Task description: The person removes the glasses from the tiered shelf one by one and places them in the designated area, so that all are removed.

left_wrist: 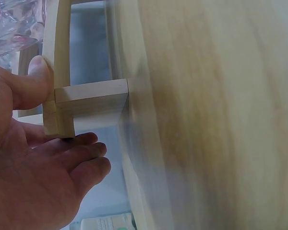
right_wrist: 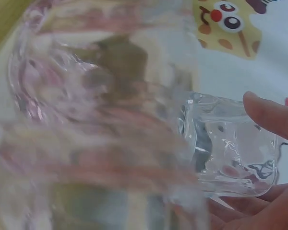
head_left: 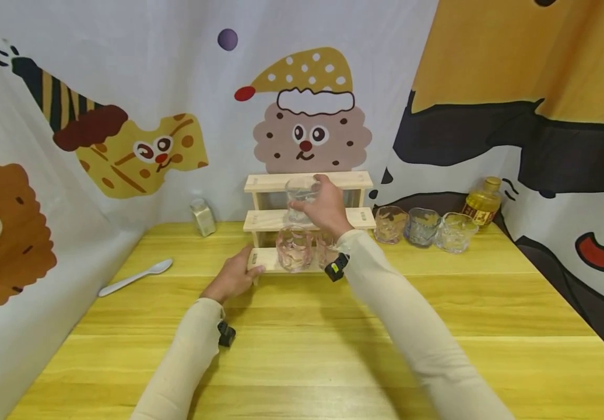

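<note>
A three-tier wooden stand (head_left: 257, 220) is set against the back curtain. My left hand (head_left: 232, 274) grips the left end of its lowest tier; the left wrist view shows the thumb on top of the wood (left_wrist: 62, 43) and the fingers beneath. With my right hand (head_left: 327, 205) I hold a clear glass (head_left: 297, 189) over the middle tier, thumb on one side and fingers on the other. Whether its base touches the tier I cannot tell. Two pinkish glasses stand on the lowest tier, one pink glass (head_left: 294, 249) in plain sight, the other partly behind my right wrist.
Right of the stand are three more glasses: a pinkish glass (head_left: 390, 224), a greyish glass (head_left: 421, 227) and a clear glass (head_left: 455, 232). Behind them stands a yellow bottle (head_left: 483, 203). On the left are a small shaker jar (head_left: 203, 217) and a white spoon (head_left: 136, 278).
</note>
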